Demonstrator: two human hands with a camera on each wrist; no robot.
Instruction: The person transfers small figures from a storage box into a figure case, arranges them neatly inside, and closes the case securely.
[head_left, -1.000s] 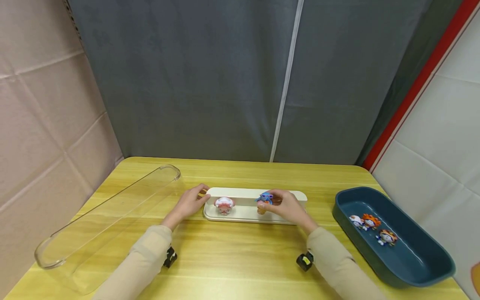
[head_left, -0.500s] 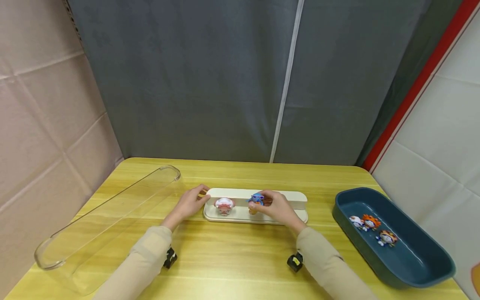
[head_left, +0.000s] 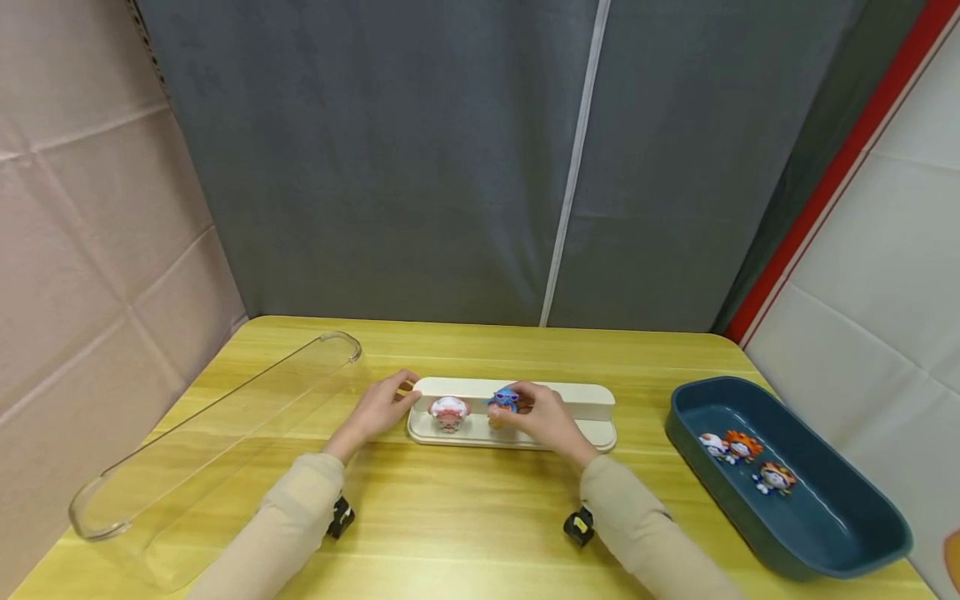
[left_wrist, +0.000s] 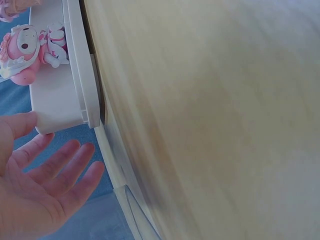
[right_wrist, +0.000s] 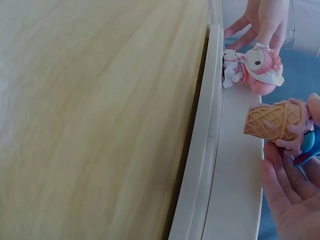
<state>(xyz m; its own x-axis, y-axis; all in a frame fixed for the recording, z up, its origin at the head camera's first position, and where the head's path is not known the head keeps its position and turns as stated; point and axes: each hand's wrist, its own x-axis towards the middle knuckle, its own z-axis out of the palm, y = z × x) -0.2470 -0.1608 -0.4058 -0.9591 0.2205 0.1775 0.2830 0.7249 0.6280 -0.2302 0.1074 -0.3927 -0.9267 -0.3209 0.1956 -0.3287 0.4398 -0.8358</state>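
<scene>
A cream-white stepped display base (head_left: pixel 577 433) lies lengthwise across the table. On its left part stands a pink-and-white figurine (head_left: pixel 449 414), seen from close by in the left wrist view (left_wrist: pixel 30 47). My left hand (head_left: pixel 382 406) is at the base's left end, thumb and index fingertips touching its corner, the other fingers loosely extended. My right hand (head_left: pixel 546 417) pinches an ice-cream-cone figurine with a blue head and purple glasses (head_left: pixel 502 400) between thumb and fingers. In the right wrist view its waffle cone (right_wrist: pixel 274 121) hangs over the base, bottom toward it, a short way right of the pink figurine.
A long clear plastic cover (head_left: pixel 225 450) lies aslant on the left of the table. At the right a dark teal tray (head_left: pixel 825 517) holds several small figurines, one with orange hair (head_left: pixel 741 445). A grey curtain (head_left: pixel 390 167) hangs behind the table.
My right hand has moved left along the base with the cone figurine, bringing it closer to the pink one. My left hand has stayed at the base's left end.
</scene>
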